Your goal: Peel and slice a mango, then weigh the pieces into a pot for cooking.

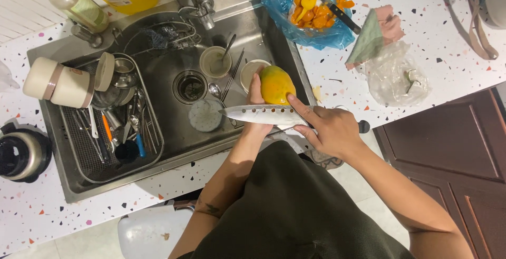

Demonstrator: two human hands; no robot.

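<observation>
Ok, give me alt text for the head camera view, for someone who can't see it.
Seen from above, a person's left hand holds a yellow-green mango over a steel sink while the right hand holds a large knife flat against it. The sink holds cups, cutlery and a wire rack; a blue bag of orange fruit pieces lies on the speckled counter.

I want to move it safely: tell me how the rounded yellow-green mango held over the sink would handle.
The rounded yellow-green mango would probably roll if set down, given its oval shape. Its smooth skin looks apt to slip. The left hand cups it from behind, suggesting moderate weight.
</observation>
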